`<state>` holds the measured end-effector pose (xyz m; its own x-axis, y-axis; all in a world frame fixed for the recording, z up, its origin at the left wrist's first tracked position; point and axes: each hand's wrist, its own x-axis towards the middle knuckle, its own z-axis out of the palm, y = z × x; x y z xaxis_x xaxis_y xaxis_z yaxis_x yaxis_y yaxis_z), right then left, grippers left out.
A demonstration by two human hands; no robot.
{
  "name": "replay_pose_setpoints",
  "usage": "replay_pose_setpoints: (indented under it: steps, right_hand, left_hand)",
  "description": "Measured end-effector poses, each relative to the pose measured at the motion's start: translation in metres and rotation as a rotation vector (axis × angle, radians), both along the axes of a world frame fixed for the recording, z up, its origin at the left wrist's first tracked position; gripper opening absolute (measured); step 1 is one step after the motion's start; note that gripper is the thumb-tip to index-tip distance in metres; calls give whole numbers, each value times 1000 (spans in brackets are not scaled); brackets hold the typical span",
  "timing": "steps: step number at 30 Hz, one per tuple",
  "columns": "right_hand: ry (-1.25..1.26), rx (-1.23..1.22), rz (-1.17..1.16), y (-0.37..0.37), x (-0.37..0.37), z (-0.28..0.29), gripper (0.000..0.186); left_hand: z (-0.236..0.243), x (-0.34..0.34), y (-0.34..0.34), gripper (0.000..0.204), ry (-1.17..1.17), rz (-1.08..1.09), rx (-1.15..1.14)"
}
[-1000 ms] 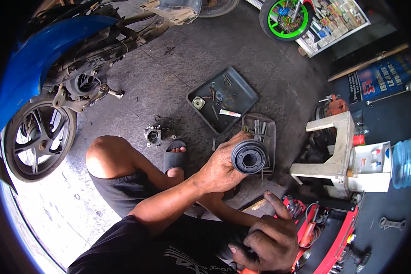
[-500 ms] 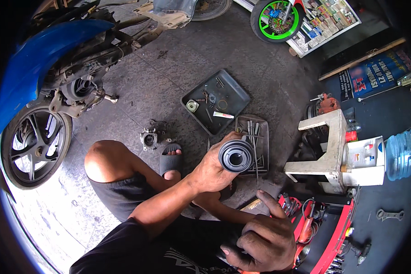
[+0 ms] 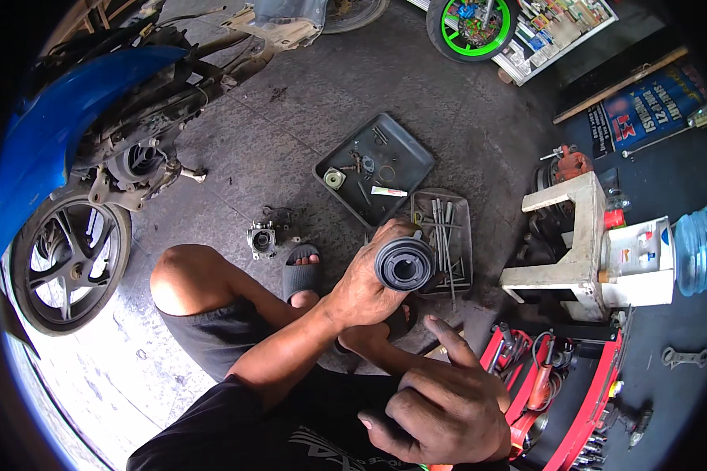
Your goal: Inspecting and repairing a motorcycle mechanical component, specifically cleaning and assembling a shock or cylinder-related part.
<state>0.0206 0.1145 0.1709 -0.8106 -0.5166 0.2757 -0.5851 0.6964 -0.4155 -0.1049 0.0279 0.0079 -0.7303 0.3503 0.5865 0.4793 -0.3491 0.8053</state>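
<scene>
My left hand is closed around a round dark part with concentric rings and a central hole, its ringed end facing up. A small tab sticks out from its rim; the lower part is hidden by my fingers. To the lower right is my right hand, apart from the part. Its index finger stretches out, the thumb stands away, and the other fingers curl with nothing visible in them. Dark smudges cover its fingers. On the floor beside my sandalled foot lies a carburetor.
A black tray holds small parts and a white tube. A second tray of long tools adjoins it. On the right are a white stool and a red tool cart. A blue motorbike stands left.
My right hand has shifted slightly left, its index finger moving left and up towards the round part. My left hand keeps its hold. The surroundings have shifted a little with my head.
</scene>
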Motion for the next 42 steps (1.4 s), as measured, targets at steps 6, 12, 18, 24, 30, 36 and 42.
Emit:
replay_pose_setpoints:
  steps: [6,12,18,24,30,36,42]
  right_hand:
    - [6,3,-19,-14,-30,-11,29]
    - [-256,200,-106,-18,-47,-17,36]
    - [-308,-60,-152,-9,-55,-28,55]
    - [-283,77,-108,3,-41,-46,59]
    - [-302,273,-12,10,-40,-38,57]
    - [-147,285,-49,-1,-11,-1,48]
    - [-175,234,-8,2,-8,7,37]
  left_hand:
    - [1,2,2,32,16,42,-54]
    - [4,-2,-4,53,221,100,-298]
    - [-4,1,2,55,279,219,-326]
    - [-6,-1,2,54,275,95,-388]
    - [-2,-3,-1,54,214,8,-423]
    - [-1,-5,8,24,28,-118,-108]
    - [8,-4,6,26,-22,-146,-68]
